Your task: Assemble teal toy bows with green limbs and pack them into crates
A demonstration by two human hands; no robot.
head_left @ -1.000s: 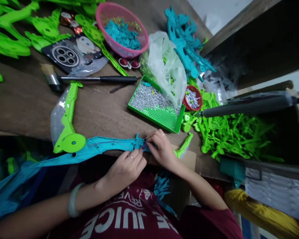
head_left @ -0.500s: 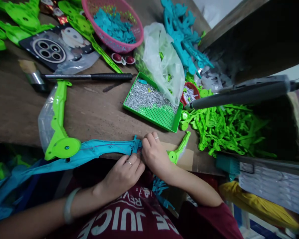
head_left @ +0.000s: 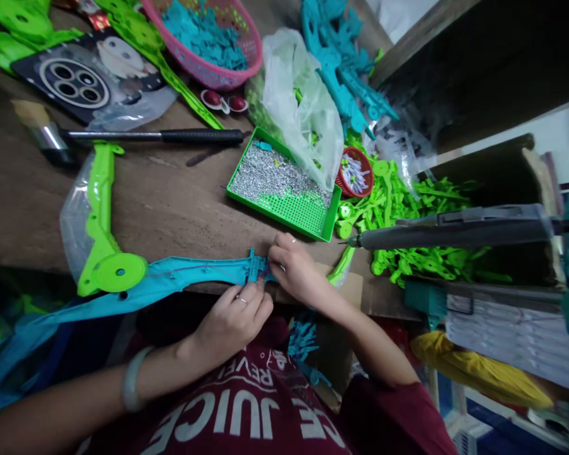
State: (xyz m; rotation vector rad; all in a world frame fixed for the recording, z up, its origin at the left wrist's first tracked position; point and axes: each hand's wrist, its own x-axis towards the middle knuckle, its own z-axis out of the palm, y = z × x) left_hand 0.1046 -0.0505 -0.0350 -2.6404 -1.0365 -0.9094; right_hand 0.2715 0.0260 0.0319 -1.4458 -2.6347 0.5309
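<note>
So the teal bow arm (head_left: 194, 278) lies along the table (head_left: 171, 208) edge, green wheel (head_left: 116, 273) at its left end; the left hand (head_left: 232, 319) pinches its right tip from below; the right hand (head_left: 296, 272) grips that tip too, near the green tray (head_left: 303, 218).

The dark red shirt (head_left: 246, 411) bears white print, upside down from here — "JUICE", and smaller letters beside it — "REVE", partly hidden.
</note>
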